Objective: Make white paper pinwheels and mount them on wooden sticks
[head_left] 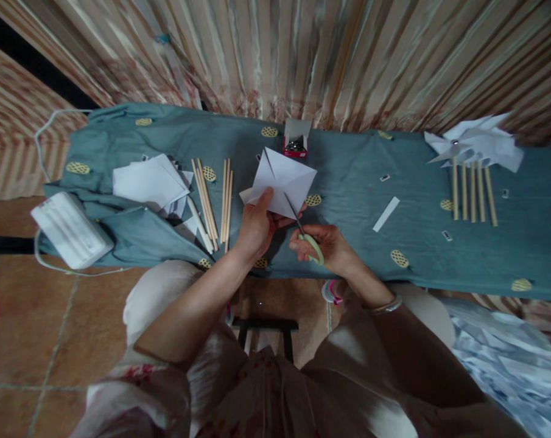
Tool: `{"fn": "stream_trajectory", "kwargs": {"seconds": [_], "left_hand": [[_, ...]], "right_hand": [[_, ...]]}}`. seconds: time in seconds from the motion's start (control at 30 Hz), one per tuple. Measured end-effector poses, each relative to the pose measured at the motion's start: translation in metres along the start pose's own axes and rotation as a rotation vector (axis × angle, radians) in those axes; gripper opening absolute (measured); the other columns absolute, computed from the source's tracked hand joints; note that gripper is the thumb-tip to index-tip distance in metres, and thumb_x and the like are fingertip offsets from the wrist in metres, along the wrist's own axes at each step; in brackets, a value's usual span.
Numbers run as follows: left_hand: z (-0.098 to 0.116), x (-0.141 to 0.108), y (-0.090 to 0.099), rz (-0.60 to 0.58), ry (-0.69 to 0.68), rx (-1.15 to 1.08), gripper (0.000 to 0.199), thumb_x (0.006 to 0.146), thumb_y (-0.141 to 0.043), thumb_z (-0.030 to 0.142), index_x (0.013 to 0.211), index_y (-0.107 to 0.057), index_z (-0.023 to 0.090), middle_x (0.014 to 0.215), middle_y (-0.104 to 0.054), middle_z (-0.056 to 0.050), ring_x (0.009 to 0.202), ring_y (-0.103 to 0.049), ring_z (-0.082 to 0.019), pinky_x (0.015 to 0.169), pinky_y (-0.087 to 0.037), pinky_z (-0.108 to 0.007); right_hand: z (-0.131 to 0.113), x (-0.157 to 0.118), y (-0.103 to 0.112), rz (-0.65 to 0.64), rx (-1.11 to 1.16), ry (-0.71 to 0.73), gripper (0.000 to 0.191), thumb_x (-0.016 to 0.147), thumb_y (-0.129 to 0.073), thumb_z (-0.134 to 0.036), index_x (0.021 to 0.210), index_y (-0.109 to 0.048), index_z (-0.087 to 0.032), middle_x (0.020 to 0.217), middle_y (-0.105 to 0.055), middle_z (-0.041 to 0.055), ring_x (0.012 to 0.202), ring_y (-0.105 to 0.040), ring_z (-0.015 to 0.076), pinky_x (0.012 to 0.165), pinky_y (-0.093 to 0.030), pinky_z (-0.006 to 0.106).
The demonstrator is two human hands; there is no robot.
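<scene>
Floral shirt (252,398) fills the foreground. Above the desk (348,164), the left hand (258,228) pinches square white paper (296,173), apparently steadying it for the green-handled scissors (302,236) gripped by the right hand (325,246), blades at the paper's near corner.

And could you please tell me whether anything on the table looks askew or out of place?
Yes, at the left end: the white box sits at a slant and the teal cloth is rumpled beside it. The paper stack is unevenly fanned, and a lone paper strip lies off to the right.
</scene>
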State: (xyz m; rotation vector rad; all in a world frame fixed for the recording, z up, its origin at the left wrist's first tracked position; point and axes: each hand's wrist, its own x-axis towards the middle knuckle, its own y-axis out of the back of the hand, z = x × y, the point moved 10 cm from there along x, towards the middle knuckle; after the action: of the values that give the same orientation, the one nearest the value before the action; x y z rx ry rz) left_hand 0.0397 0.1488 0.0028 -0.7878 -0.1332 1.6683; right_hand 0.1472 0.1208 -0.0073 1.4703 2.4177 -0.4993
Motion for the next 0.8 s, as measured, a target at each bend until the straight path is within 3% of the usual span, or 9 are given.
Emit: {"fn": "stream_trajectory", "kwargs": {"seconds": [0.33, 0.57, 0.8], "left_hand": [[0.001, 0.001, -0.002, -0.031, -0.015, -0.011, 0.026, 0.089, -0.064, 0.042, 0.098, -0.061, 0.018, 0.084, -0.076, -0.007, 0.09, -0.076, -0.024, 0.076, -0.062, -0.033], [0.005, 0.004, 0.005, 0.034, -0.018, 0.018, 0.026, 0.089, -0.063, 0.043, 0.098, -0.063, 0.019, 0.091, -0.077, -0.008, 0.091, -0.076, -0.024, 0.074, -0.061, -0.033], [0.015, 0.009, 0.011, 0.027, -0.066, -0.048, 0.033, 0.087, -0.065, 0.039, 0.112, -0.062, 0.017, 0.093, -0.078, -0.008, 0.089, -0.076, -0.025, 0.08, -0.061, -0.037]], "right_hand": [[-0.001, -0.001, 0.0, 0.012, 0.005, -0.012, 0.046, 0.053, -0.09, -0.052, 0.064, -0.062, -0.018, 0.052, -0.056, -0.006, 0.045, -0.05, 0.0065, 0.044, -0.044, 0.021], [0.001, -0.002, -0.001, -0.018, -0.002, -0.02, 0.045, 0.054, -0.089, -0.054, 0.067, -0.064, -0.019, 0.053, -0.059, -0.0058, 0.046, -0.052, 0.0074, 0.046, -0.045, 0.021], [0.003, -0.012, 0.005, -0.146, -0.106, -0.059, 0.045, 0.063, -0.084, -0.057, 0.074, -0.067, -0.018, 0.057, -0.063, -0.0025, 0.05, -0.055, 0.009, 0.048, -0.044, 0.022]]}}
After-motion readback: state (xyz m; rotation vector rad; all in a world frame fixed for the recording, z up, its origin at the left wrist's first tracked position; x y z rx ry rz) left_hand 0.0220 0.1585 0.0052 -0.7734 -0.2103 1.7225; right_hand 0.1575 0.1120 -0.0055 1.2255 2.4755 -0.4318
